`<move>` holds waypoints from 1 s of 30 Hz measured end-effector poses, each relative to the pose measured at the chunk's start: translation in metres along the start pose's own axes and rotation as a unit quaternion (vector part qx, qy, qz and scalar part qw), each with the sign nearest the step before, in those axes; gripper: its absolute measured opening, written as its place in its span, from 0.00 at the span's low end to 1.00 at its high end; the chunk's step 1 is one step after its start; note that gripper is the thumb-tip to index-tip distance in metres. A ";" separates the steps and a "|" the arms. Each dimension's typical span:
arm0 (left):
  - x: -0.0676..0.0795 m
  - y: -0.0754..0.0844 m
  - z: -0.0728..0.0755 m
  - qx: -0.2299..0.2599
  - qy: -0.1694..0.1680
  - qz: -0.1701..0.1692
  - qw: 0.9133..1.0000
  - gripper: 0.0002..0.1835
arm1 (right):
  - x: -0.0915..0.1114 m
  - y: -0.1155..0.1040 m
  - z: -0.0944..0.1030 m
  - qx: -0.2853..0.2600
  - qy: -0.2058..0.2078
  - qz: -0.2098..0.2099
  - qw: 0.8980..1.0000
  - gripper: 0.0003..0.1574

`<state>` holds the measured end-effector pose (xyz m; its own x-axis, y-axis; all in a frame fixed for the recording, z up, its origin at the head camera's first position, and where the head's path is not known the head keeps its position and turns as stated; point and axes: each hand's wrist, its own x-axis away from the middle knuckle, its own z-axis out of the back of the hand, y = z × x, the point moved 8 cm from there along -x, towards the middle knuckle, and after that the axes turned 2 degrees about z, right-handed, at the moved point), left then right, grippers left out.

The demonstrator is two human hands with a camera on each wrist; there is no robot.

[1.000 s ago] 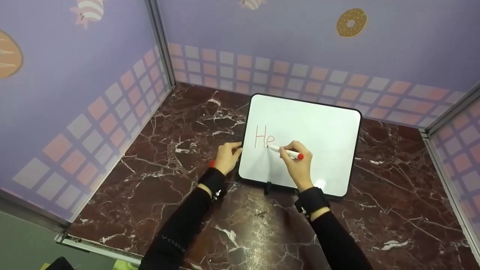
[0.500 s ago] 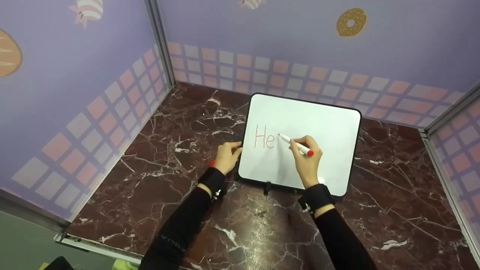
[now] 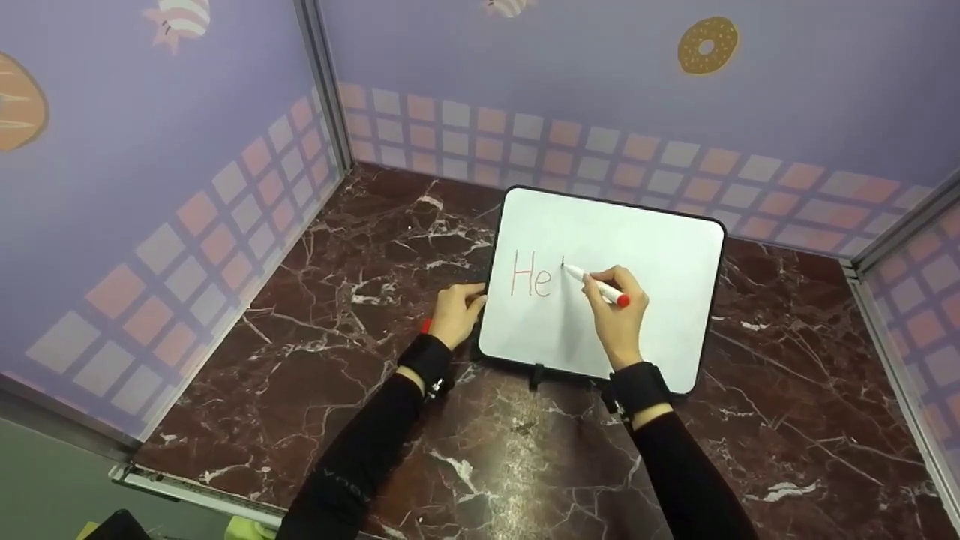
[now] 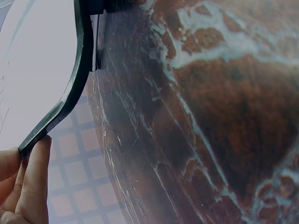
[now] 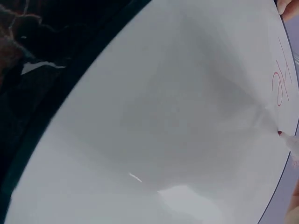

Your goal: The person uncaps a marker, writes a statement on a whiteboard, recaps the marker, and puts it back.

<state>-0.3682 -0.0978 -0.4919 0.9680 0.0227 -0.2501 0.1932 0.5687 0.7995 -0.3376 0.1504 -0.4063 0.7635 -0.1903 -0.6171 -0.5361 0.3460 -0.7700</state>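
Note:
A small whiteboard (image 3: pixel 645 247) with a black rim stands propped on the marble table, with "He" written on it in red. My right hand (image 3: pixel 613 307) grips a white marker with a red end (image 3: pixel 596 284); its tip touches the board just right of the "e", where a short stroke begins. My left hand (image 3: pixel 455 313) holds the board's left edge (image 4: pixel 51 116), fingers curled, with something small and red (image 3: pixel 425 325) showing beneath it. The right wrist view shows the white board surface (image 5: pixel 154 116) and the marker tip (image 5: pixel 281 134) near the red letters.
The dark red marble table (image 3: pixel 360 247) is boxed in by purple checked walls (image 3: pixel 187 150) on the left, back and right. The table's near-left edge (image 3: pixel 187 491) has a light metal strip. A black stand foot (image 3: pixel 535 375) sticks out under the board.
My right hand moved right and slightly up from the finished "e", and the marker tip now starts a new stroke. The left hand has stayed on the board's edge.

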 end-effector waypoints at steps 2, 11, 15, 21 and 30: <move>0.000 0.000 0.000 0.001 0.000 -0.001 1.000 0.16 | 0.004 0.001 0.001 -0.002 -0.011 -0.005 1.000 0.05; -0.001 -0.001 0.002 -0.001 0.005 -0.006 1.000 0.15 | 0.017 0.004 0.011 -0.004 -0.033 -0.015 0.999 0.06; -0.001 -0.002 0.002 0.000 0.006 -0.003 1.000 0.15 | 0.010 0.003 0.017 -0.007 -0.002 -0.013 1.000 0.05; 0.000 -0.001 0.001 -0.001 0.007 -0.001 1.000 0.15 | -0.006 0.000 0.018 0.003 0.021 -0.003 1.000 0.04; -0.001 -0.001 0.001 -0.003 0.005 -0.005 1.000 0.15 | -0.010 0.003 0.016 0.010 0.013 -0.004 1.000 0.04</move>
<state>-0.3690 -0.0988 -0.4919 0.9642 0.0248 -0.2639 0.2026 0.5732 0.7940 -0.3410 0.1679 -0.3996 0.7579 -0.2180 -0.6148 -0.5219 0.3628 -0.7720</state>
